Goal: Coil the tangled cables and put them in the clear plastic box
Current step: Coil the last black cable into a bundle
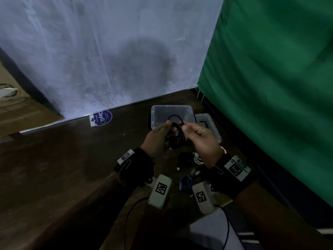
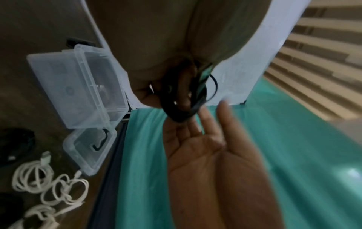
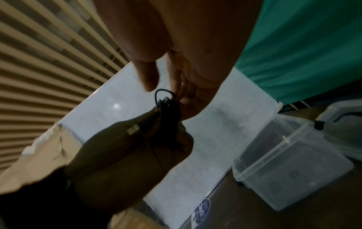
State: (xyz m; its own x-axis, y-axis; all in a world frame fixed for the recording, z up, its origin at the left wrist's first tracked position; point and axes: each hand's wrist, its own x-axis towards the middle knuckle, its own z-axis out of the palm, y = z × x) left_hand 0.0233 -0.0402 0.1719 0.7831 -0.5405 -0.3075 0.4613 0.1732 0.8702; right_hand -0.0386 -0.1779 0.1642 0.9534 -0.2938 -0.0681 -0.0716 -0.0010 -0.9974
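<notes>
A black cable [image 1: 177, 131], wound into a small coil, hangs between both hands above the brown table. My left hand [image 1: 159, 137] grips the coil [image 2: 181, 99] with curled fingers. My right hand [image 1: 195, 134] pinches a loose loop of it [image 3: 162, 93] between thumb and fingers. The clear plastic box [image 1: 190, 112] stands open just behind the hands, and it looks empty [image 3: 274, 139]. Its lid [image 1: 210, 121] lies to the right of it. A tangled white cable [image 2: 49, 186] and a blue cable [image 1: 187, 181] lie on the table near my wrists.
A dark bundle [image 1: 183, 157] lies beside the white cable [image 1: 197, 159]. A white backdrop sheet [image 1: 108, 60] stands behind the table and a green cloth [image 1: 270, 87] hangs along the right side. A round blue sticker [image 1: 103, 117] sits by the far edge.
</notes>
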